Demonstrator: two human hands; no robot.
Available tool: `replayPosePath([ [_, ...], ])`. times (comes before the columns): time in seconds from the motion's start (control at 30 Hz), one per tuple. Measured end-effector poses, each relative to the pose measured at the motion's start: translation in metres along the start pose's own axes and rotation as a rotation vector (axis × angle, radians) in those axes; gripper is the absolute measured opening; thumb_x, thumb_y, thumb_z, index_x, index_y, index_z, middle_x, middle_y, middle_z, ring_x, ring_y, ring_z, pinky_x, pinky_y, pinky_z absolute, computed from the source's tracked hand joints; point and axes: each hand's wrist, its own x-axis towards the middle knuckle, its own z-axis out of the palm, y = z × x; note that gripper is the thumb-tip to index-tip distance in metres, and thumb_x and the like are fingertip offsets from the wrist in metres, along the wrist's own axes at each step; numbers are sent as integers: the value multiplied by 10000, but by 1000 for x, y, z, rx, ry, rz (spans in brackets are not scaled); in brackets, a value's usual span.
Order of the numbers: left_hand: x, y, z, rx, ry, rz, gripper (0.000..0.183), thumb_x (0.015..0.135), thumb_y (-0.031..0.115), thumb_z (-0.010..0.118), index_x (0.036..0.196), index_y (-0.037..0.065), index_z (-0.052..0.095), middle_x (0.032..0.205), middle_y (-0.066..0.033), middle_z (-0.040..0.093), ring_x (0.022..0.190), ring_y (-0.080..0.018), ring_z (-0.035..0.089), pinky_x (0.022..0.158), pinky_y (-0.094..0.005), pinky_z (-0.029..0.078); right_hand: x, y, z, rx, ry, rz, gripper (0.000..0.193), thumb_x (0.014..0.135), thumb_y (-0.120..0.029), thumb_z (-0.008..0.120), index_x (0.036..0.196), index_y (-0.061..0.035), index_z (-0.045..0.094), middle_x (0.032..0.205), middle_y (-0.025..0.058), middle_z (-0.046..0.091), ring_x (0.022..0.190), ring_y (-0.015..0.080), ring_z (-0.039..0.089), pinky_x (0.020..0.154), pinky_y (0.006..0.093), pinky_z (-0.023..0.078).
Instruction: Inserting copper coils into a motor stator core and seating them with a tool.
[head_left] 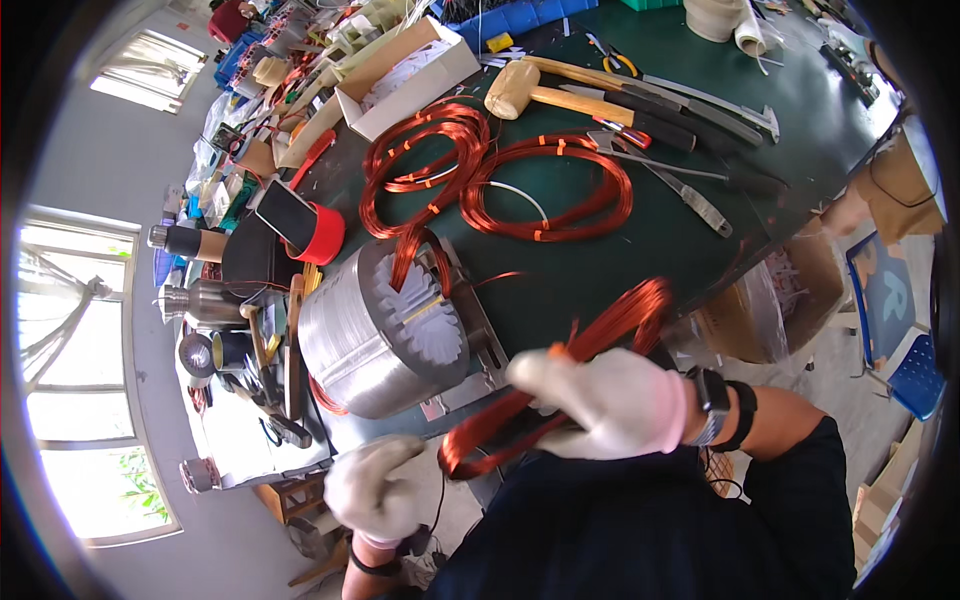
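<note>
My right hand [625, 405], in a white glove, is closed around the middle of a long bundle of red-brown enamelled copper wire [625, 320]. The bundle slants over the table's near edge, and its lower loop hangs close to my left hand. My left hand [375, 490], also gloved, is beside the lower end of the bundle with its fingers loosely bent and apart, holding nothing that I can see. Just beyond it lies a metal motor stator [370, 335] on its side, white paper liners [430, 325] standing out of its slots. Copper wire enters the stator's upper opening.
Two copper wire coils [545, 235] [425, 210] lie behind the stator on the green table [560, 275]. Beyond are a wooden mallet [512, 90], pliers, files and a caliper. A phone [285, 213] in a red holder, a steel flask [205, 302] and a white box [405, 85] stand leftward.
</note>
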Motion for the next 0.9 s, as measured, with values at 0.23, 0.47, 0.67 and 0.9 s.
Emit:
replayPosePath([
  [0.23,33,-78,-21,-55,-428,-315,319,879,-2,563,1162,-33,708,1024,-169,760,954,-290,733,876,-398,572,32,63,-14,-69,345,58,914,724,-52,860,1494,24,374,1283,199,663,909,348,738,728,395,605],
  [0.47,123,-111,73,-5,-617,-289,501,953,102,605,1445,19,560,1322,-158,684,1217,-304,650,1046,-431,508,50,82,-6,-164,233,236,867,750,-59,847,1485,-17,388,1142,197,675,793,337,713,669,398,587],
  [0.67,32,-153,-52,-27,-615,-330,505,956,106,603,1451,21,552,1331,-158,677,1223,-303,646,1049,-430,506,52,80,7,-166,167,339,911,716,-53,882,1483,-6,392,1211,191,670,840,335,716,723,400,592],
  [0.9,24,-161,-52,-39,-583,-361,509,960,112,601,1457,22,543,1341,-159,669,1229,-303,641,1053,-430,504,55,76,5,-153,188,369,939,700,-28,883,1500,-10,392,995,167,675,737,315,698,656,387,561],
])
